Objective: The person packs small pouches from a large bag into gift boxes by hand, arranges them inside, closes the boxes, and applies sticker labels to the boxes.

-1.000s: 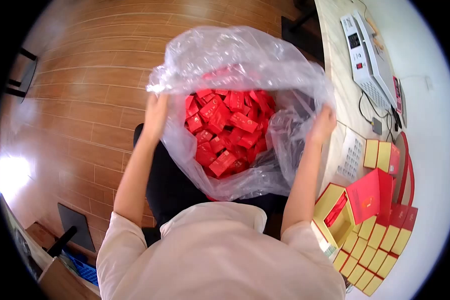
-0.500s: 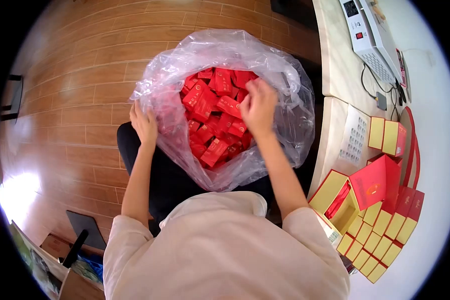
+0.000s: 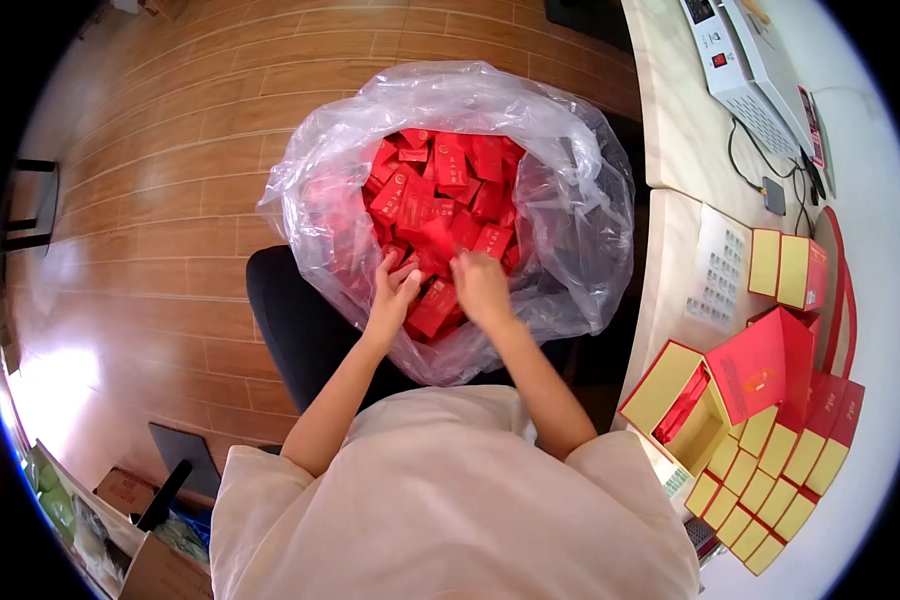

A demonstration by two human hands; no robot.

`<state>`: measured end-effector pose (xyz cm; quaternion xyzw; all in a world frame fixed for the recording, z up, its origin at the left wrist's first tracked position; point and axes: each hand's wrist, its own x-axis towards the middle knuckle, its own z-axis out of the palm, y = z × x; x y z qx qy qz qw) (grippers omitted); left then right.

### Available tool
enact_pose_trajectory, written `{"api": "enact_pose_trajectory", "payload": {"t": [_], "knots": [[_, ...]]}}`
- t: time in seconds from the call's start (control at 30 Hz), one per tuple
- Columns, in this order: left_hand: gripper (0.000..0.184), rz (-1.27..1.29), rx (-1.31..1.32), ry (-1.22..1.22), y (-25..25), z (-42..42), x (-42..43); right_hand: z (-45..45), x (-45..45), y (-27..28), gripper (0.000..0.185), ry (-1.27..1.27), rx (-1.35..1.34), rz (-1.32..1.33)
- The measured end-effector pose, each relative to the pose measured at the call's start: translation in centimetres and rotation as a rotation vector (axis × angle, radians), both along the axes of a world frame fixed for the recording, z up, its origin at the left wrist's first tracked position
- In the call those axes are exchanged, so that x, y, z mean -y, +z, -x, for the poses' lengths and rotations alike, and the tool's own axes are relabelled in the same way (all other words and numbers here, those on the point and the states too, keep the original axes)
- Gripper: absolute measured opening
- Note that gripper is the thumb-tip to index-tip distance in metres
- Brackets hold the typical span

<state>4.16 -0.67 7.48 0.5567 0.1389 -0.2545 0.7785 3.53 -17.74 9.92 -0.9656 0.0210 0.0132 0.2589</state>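
Note:
A large clear plastic bag (image 3: 570, 220) stands open before me, filled with small red packets (image 3: 450, 165) that bear gold print. Inside its mouth, my right hand (image 3: 482, 290) is closed, pinching a red packet (image 3: 438, 238) that is smeared by motion. My left hand (image 3: 394, 298) reaches in over the near left edge of the pile, its fingers apart and holding nothing I can see. Its fingertips are close to the pinched packet; whether they touch it I cannot tell.
On the table (image 3: 660, 270) at right are an open red-and-gold box (image 3: 710, 430) with red packets inside, several stacked boxes (image 3: 770, 480), a sticker sheet (image 3: 715, 270) and a white machine (image 3: 750, 90) with cables. A dark stand (image 3: 185, 460) is on the wooden floor at lower left.
My left hand has left the bag's left rim and moved right, into the opening. My right hand has come down and left, now with a red packet in its fingers.

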Motion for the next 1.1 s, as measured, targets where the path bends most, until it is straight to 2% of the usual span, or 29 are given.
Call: {"api": "enact_pose_trajectory", "payload": {"t": [0.03, 0.07, 0.1, 0.17, 0.2, 0.23, 0.33, 0.4, 0.43, 0.5, 0.57, 0.63, 0.67, 0.73, 0.77, 0.83, 0.87, 0.93, 1.0, 1.03, 1.1], "knots": [[0.078, 0.077, -0.167, 0.031, 0.2, -0.3, 0.6, 1.3, -1.3, 1.1, 0.014, 0.063, -0.095, -0.033], [0.089, 0.014, -0.153, -0.021, -0.5, -0.3, 0.8, 2.9, -2.4, 0.2, 0.013, 0.136, -0.048, -0.044], [0.089, 0.018, -0.151, -0.031, -0.3, -0.4, 1.0, 4.0, -3.5, 0.0, 0.022, 0.187, -0.045, -0.175], [0.088, -0.227, 0.023, -0.094, 0.3, -0.7, 0.9, 5.1, -4.6, 0.0, 0.042, 0.217, 0.06, -0.19], [0.084, -0.312, 0.05, -0.079, -2.3, -0.5, 0.4, 4.8, -4.3, -0.2, 0.05, 0.167, 0.015, -0.198], [0.084, -0.316, 0.052, -0.078, -2.3, -0.6, -0.1, 3.9, -3.8, -0.1, 0.059, 0.12, -0.031, -0.208], [0.078, -0.12, -0.109, 0.053, -1.6, -0.2, -1.0, 1.3, -2.3, -3.0, 0.07, -0.039, 0.013, -0.01], [0.078, -0.135, -0.171, 0.047, -2.0, -0.2, -1.6, -0.2, -1.2, -4.5, 0.073, -0.047, -0.005, 0.057], [0.078, -0.154, -0.241, 0.047, -2.0, -0.3, -2.0, -0.8, -0.8, -5.0, 0.074, 0.026, -0.046, 0.103], [0.073, -0.198, -0.213, 0.033, -2.3, -0.6, -1.6, -0.9, -1.3, -6.0, 0.076, 0.12, -0.089, 0.144], [0.068, -0.23, -0.177, 0.011, -4.0, -1.5, -1.0, -1.1, -1.3, -6.5, 0.076, 0.037, -0.111, 0.235], [0.069, -0.715, 0.132, -0.062, -5.6, -2.0, -0.4, -1.0, -1.5, -6.3, 0.08, -0.021, -0.155, 0.208], [0.069, -0.71, 0.132, -0.064, -5.6, -2.1, 0.0, -1.0, -1.6, -6.2, 0.083, -0.047, -0.191, 0.221], [0.073, -1.043, 0.538, 0.034, -4.4, -2.5, 0.6, -0.9, -1.4, -5.7, 0.085, -0.082, -0.23, 0.234], [0.073, -1.041, 0.542, 0.026, -3.2, -2.9, 0.6, -1.0, -1.3, -5.1, 0.086, -0.073, -0.278, 0.238], [0.079, -1.096, 0.858, -0.116, -1.3, -3.6, 0.6, -1.1, -0.8, -5.2, 0.088, -0.066, -0.325, 0.238], [0.079, -1.097, 0.859, -0.119, -1.6, -4.0, 0.6, -1.1, -0.4, -5.9, 0.088, -0.044, -0.302, 0.284], [0.081, -1.297, 1.123, -0.473, -2.5, -5.3, 0.7, -0.8, 0.4, -7.3, 0.089, -0.023, -0.285, 0.33], [0.082, -1.364, 1.16, -0.546, -4.9, -6.4, 0.7, -0.6, 1.3, -8.5, 0.067, -0.063, -0.107, 0.294], [0.084, -1.432, 1.199, -0.616, -5.1, -6.8, 0.7, -0.8, 1.8, -8.7, 0.067, -0.069, -0.109, 0.296], [0.086, -1.367, 1.151, -0.688, -5.4, -7.1, 0.8, -0.7, 2.8, -9.1, 0.044, -0.164, -0.01, 0.078]]}}
